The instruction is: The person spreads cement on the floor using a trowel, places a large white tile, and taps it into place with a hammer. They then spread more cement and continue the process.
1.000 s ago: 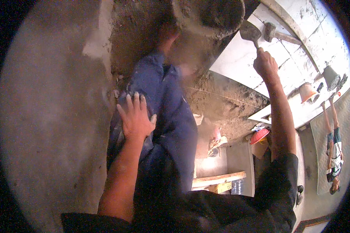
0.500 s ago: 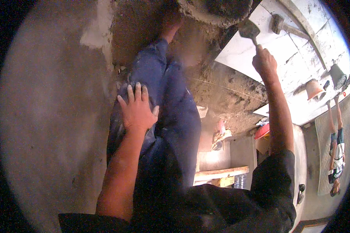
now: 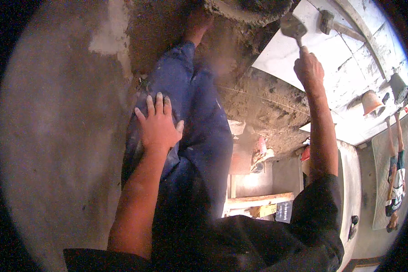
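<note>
The right hand is gripping the trowel by its handle, holding it over the white tile. The left hand is resting open, fingers spread, on the blue trousers, left of the tile. A hammer is lying toward the tile's right; a mortar-crusted tub is standing left.

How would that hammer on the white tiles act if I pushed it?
The hammer would probably feel heaviest at its thick, blocky head. It likely wouldn't roll far, since that head looks square-edged. Its long, straight handle seems stiff, so it shouldn't flop.
</note>
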The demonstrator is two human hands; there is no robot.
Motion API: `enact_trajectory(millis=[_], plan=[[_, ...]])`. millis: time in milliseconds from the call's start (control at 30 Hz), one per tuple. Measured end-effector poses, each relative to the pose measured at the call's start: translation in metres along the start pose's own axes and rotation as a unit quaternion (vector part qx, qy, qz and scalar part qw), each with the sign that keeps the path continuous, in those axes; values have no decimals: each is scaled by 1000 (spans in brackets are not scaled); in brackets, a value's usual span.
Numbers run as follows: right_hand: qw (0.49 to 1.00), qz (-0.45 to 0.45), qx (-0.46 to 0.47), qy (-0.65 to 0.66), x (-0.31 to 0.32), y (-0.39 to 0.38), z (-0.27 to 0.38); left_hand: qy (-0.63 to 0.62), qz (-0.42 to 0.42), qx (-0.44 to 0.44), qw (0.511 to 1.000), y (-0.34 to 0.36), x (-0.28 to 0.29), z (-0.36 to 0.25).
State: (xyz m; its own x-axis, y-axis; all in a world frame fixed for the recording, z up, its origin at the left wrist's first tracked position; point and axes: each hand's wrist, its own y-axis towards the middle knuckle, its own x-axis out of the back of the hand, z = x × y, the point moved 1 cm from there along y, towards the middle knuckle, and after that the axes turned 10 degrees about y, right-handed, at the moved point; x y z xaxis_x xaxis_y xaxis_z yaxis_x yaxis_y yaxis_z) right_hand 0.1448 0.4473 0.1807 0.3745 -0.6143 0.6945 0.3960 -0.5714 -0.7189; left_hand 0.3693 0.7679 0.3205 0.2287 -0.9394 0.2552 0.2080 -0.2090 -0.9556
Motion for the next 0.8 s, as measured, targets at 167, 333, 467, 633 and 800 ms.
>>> enact_trajectory(millis=[167,333,467,633,800], plan=[[988,149,15,-46,-49,-17,4,-2,-13,6,1000,3,2,3],[988,144,3,-53,-59,-40,19,-2,-15,1,1000,2,4,10],[979,201,23,-26,-43,-58,25,-28,-25,0,999,2,0,11],[991,123,-52,-22,-54,-80,15,-59,-35,-3,998,3,-5,9],[983,174,41,-48,-75,-117,23,-46,-25,-10,999,4,-4,8]])
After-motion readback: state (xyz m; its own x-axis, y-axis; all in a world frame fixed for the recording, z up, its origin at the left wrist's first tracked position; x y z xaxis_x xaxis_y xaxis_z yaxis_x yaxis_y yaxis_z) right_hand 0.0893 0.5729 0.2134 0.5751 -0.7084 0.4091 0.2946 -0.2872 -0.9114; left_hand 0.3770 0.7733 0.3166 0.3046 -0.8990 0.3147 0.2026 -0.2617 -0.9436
